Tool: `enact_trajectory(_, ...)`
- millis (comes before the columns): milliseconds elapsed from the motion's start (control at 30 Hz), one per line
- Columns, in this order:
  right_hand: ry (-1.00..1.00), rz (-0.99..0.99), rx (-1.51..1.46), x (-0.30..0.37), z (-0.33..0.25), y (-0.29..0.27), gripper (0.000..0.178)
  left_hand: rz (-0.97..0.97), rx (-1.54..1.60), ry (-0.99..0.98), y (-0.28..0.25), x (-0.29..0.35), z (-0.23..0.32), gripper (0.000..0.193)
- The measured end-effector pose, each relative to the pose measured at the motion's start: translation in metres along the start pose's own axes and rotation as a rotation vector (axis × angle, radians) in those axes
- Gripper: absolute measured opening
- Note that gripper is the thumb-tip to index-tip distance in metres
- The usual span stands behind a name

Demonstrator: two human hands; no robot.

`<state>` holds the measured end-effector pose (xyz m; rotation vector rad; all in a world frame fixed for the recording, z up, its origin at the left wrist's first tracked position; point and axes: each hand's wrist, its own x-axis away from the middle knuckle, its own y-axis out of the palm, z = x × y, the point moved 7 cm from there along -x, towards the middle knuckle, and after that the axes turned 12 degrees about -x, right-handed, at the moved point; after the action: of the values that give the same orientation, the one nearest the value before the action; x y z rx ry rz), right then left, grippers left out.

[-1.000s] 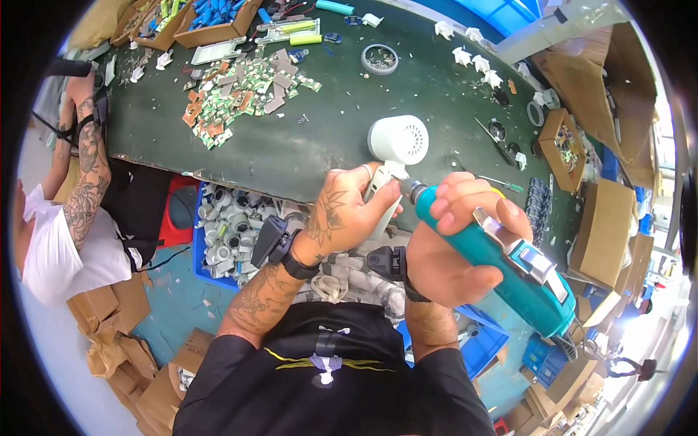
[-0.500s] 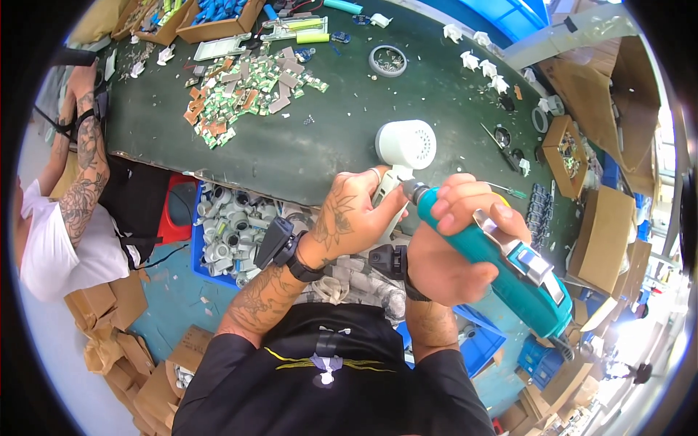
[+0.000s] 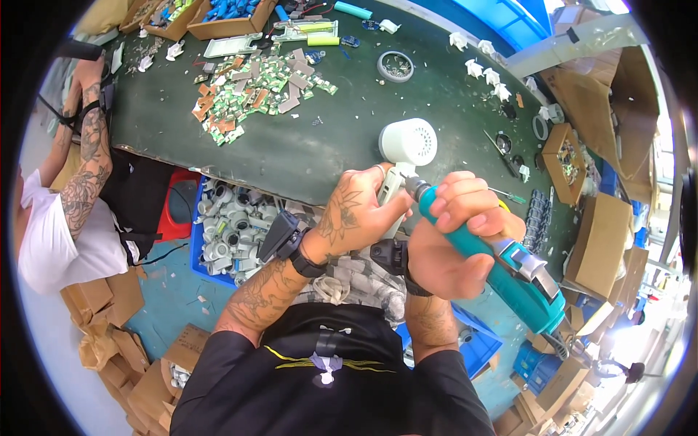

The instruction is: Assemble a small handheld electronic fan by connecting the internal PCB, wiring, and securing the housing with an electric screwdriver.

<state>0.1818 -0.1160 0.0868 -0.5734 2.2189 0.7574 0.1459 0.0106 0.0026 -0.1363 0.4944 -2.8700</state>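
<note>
My left hand (image 3: 350,212) is closed around the handle of a white housing (image 3: 408,142), shaped like a small hair dryer. Its round vented head points up and right, above the table's near edge. In my right hand (image 3: 459,243) is a teal electric screwdriver (image 3: 529,299), gripped around its body with the fingers wrapped over it. The driver slants up and left, its tip at the handle just below the head. Whether the tip sits in a screw is too small to tell. My left thumb lies along the handle, whose lower part is mostly hidden.
A pile of small green circuit boards (image 3: 251,94) lies on the dark green table (image 3: 320,156), with a ring-shaped dish of screws (image 3: 395,66) beyond. Below the edge stands a blue crate (image 3: 196,251) of white parts. At left is another person's arm (image 3: 91,145); cardboard boxes (image 3: 600,243) stand right.
The view has shifted slightly, so the table things sit a little farther right and lower. Both hands keep their grips, and the screwdriver's rear end has moved slightly left.
</note>
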Motion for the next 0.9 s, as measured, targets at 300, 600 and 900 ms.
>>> enact_trajectory(300, -0.030, 0.063, -0.018, -0.013, -0.017, -0.013, 0.050, 0.012, 0.125, -0.059, 0.013, -0.002, -0.012, 0.034)
enact_trajectory(600, 0.038, 0.170, -0.010, -0.003, -0.008, -0.035, 0.052, 0.083, 0.391, -0.014, 0.004, -0.004, -0.015, 0.046)
enact_trajectory(900, 0.117, 0.247, -0.090, -0.007, 0.000, -0.055, 0.057, 0.118, 0.298, -0.004, -0.007, -0.031, -0.016, 0.039)
